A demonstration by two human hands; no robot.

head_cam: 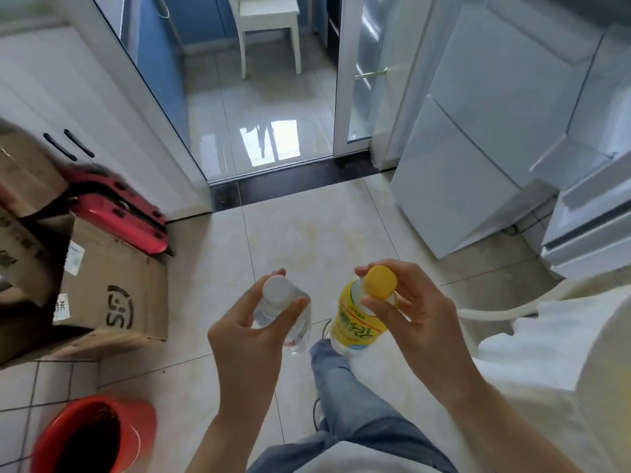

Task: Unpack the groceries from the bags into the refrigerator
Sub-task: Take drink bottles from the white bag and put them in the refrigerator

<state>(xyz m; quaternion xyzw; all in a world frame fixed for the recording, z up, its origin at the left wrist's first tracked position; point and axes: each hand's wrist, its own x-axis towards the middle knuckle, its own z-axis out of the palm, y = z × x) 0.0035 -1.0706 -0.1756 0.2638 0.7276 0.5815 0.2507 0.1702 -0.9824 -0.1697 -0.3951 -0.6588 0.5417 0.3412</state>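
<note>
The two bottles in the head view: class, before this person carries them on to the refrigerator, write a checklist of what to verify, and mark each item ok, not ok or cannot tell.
1. Left hand grips the clear bottle near its neck: ok.
2. Right hand grips the yellow bottle just below its cap: ok.
3. White cap and yellow cap are on: ok; how tight, cannot tell.
4. Tiled floor between the person and the refrigerator is free of obstacles: ok.
5. Refrigerator door is open: cannot tell, the right edge is blurred.
6. Free shelf space inside: cannot tell.
</note>
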